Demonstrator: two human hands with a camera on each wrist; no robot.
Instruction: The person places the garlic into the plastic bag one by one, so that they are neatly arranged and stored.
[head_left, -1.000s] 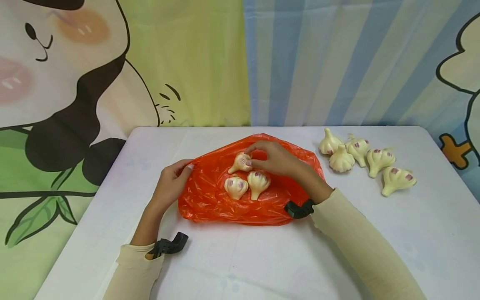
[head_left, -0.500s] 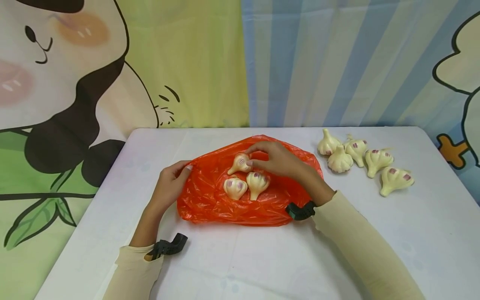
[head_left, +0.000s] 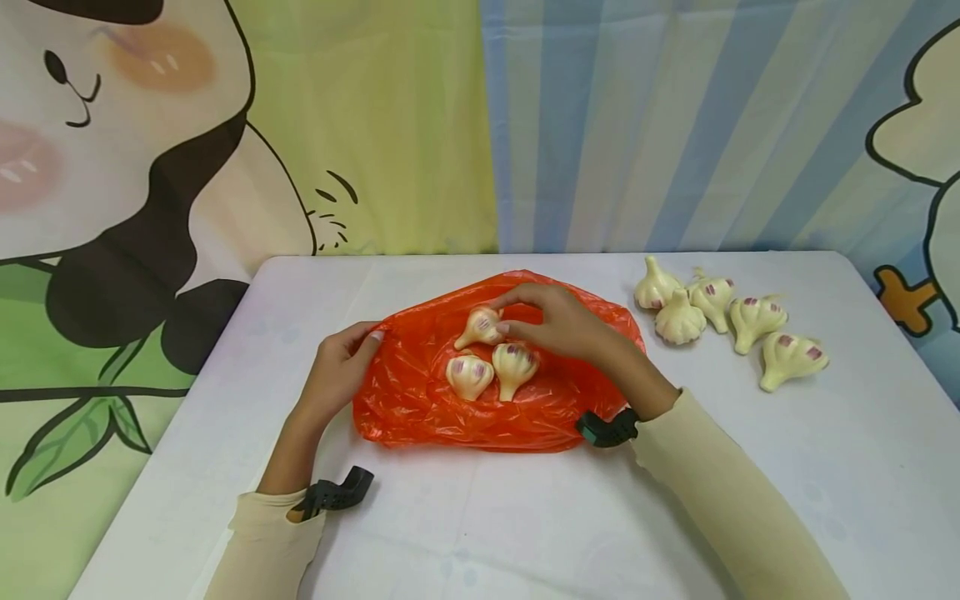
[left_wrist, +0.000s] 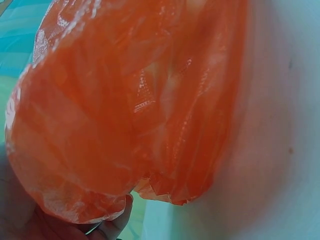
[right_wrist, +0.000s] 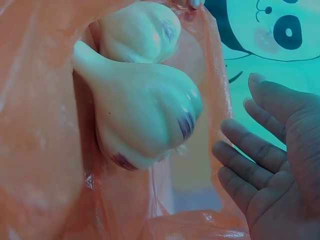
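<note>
A red plastic bag (head_left: 420, 408) lies spread with its mouth open. Inside it rest three garlic bulbs: an upper bulb (head_left: 480, 327), a lower left bulb (head_left: 470, 377) and a lower right bulb (head_left: 515, 369). My left hand (head_left: 339, 367) pinches the bag's left edge under the thumb; in the left wrist view the film covers most of its fingers (left_wrist: 117, 222). My right hand (head_left: 558, 321) reaches over the bag, fingertips right at the upper bulb. The right wrist view shows this hand with relaxed, extended fingers (right_wrist: 250, 155) and nothing between them, beside a large garlic bulb (right_wrist: 145, 107).
Several more garlic bulbs (head_left: 757, 322) lie at the back right of the white table (head_left: 480, 533). A printed curtain (head_left: 637, 125) hangs behind the table. Black wrist devices (head_left: 341, 492) sit on both forearms.
My right wrist has shifted slightly to the right, while its fingertips stay at the upper bulb. The left hand, the bag and the bulbs hold their places.
</note>
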